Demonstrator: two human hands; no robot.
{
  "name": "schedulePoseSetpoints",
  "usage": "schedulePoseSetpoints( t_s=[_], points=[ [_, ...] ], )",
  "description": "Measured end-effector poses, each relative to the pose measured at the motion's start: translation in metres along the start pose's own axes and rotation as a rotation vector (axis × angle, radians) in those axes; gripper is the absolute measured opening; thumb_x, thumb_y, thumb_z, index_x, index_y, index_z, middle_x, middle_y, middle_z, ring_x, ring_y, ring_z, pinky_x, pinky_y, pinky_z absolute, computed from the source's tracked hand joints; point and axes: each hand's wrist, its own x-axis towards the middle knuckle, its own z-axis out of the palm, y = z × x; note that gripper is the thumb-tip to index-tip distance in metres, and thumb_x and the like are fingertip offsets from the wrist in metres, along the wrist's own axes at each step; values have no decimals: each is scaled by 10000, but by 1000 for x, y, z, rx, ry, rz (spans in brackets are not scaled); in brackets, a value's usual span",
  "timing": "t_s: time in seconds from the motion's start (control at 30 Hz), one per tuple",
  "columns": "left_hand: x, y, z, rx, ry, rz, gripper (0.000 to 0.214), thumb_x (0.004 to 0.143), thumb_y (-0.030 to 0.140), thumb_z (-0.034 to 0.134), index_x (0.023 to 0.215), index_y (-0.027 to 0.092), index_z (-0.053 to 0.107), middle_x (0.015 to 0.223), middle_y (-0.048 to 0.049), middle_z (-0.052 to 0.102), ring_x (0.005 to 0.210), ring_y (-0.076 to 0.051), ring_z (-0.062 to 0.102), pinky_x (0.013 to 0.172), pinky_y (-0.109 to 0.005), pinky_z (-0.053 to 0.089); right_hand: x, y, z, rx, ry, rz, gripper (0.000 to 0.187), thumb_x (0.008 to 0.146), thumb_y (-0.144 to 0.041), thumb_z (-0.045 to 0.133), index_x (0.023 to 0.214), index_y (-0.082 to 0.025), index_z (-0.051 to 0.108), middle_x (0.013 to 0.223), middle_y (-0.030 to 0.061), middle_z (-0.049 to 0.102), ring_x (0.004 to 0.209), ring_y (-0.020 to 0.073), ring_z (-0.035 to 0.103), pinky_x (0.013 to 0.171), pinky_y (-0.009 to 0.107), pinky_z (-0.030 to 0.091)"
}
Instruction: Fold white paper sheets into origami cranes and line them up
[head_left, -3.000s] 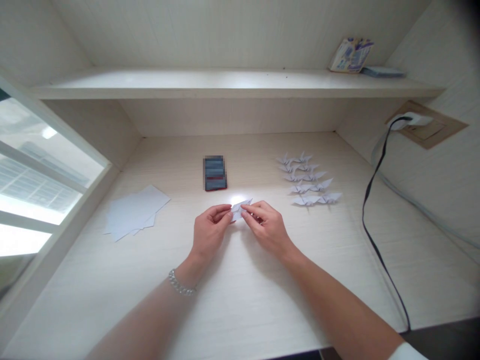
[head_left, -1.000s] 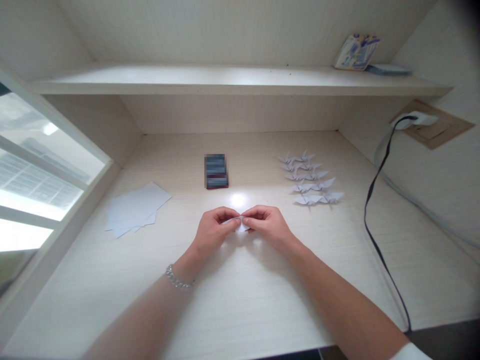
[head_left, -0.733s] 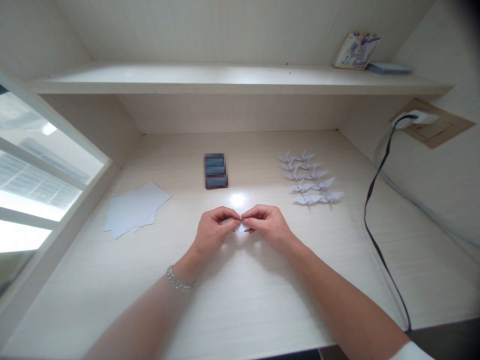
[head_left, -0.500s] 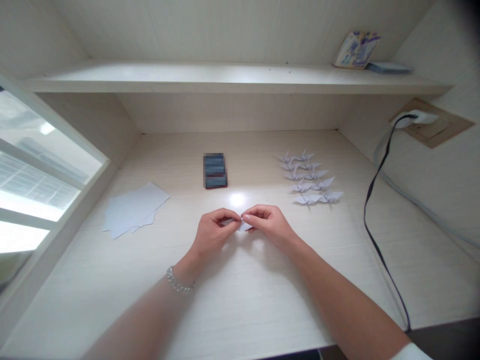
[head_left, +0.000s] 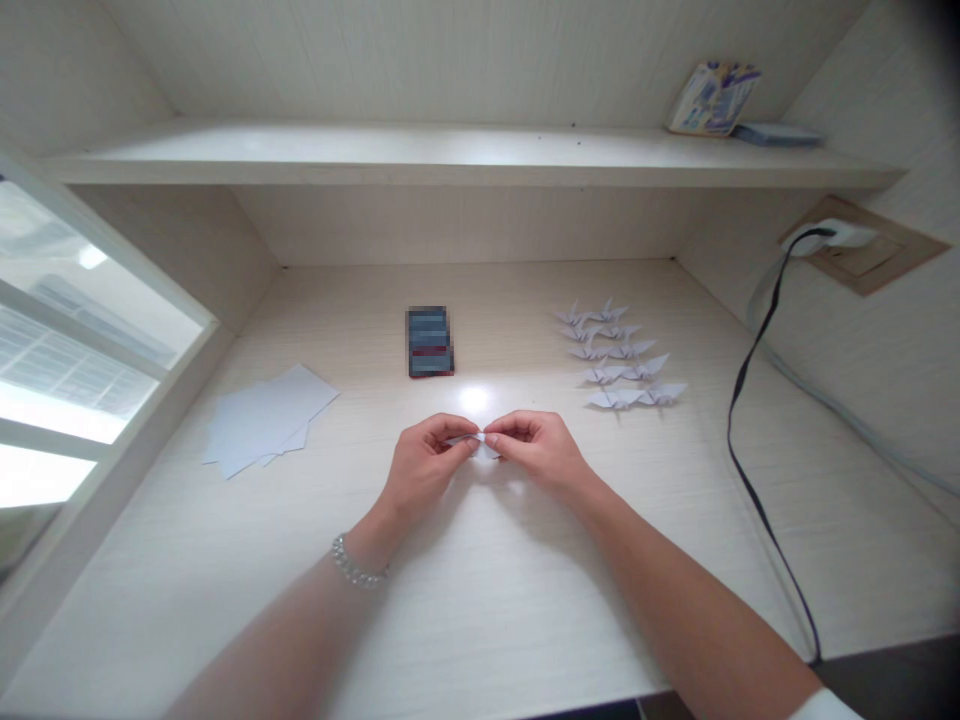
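Observation:
Both my hands meet at the middle of the pale desk (head_left: 480,590). My left hand (head_left: 424,465), with a silver bracelet on its wrist, and my right hand (head_left: 536,452) each pinch one end of a small folded white paper piece (head_left: 481,445), held just above the desk. Most of that piece is hidden by my fingers. To the right lie several finished white paper cranes (head_left: 619,355) in two columns. A loose stack of white paper sheets (head_left: 266,418) lies to the left.
A dark phone (head_left: 430,342) lies flat behind my hands. A black cable (head_left: 742,400) runs from a wall socket (head_left: 844,238) down over the desk's right side. A shelf (head_left: 450,160) above carries a small printed packet (head_left: 712,98). A window frame borders the left.
Three seconds ago the paper piece stuck up between my fingers; now both hands have closed over it and sit slightly lower. In the last second they hardly moved.

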Motion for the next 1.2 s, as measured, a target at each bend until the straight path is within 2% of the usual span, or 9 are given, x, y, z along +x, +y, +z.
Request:
schedulePoseSetpoints(
  t_s=[0.17, 0.3, 0.7, 0.97, 1.2],
  points=[
    [1, 4, 0, -78, 2, -48, 167, 699, 230, 671, 845, 149, 673, 830, -64, 688, 739, -164, 633, 671, -273, 513, -1, -2, 2, -38, 43, 9, 143, 718, -226, 602, 783, -159, 710, 708, 43, 691, 610, 145, 599, 558, 245, 455],
    [1, 5, 1, -57, 17, -32, 195, 671, 245, 708, 835, 147, 667, 843, -66, 684, 773, -173, 634, 698, -274, 509, -3, -4, 4, -26, 35, 15, 147, 728, -233, 593, 778, -159, 709, 710, 40, 691, 622, 145, 606, 568, 243, 459],
    [3, -1, 1, -53, 44, -65, 205, 666, 274, 720, 810, 142, 658, 805, -57, 674, 709, -149, 615, 644, -254, 494, 2, 1, 4, 188, -46, 150, 205, 705, -323, 654, 793, -142, 692, 761, 47, 681, 644, 138, 623, 607, 262, 508],
    [3, 1, 1, -3, 83, -33, 204, 663, 286, 716, 804, 147, 667, 816, -63, 680, 718, -159, 618, 647, -261, 496, 1, 2, 7, 123, -29, 121, 175, 731, -319, 628, 756, -150, 665, 709, 35, 651, 644, 141, 606, 597, 254, 498],
    [0, 6, 4, 44, 130, 55, 159, 700, 280, 691, 794, 156, 656, 798, -60, 679, 743, -168, 623, 666, -267, 496, -3, -4, 5, -52, 33, -31, 140, 770, -282, 594, 802, -169, 669, 755, 34, 667, 690, 152, 602, 627, 258, 463]
  ],
)
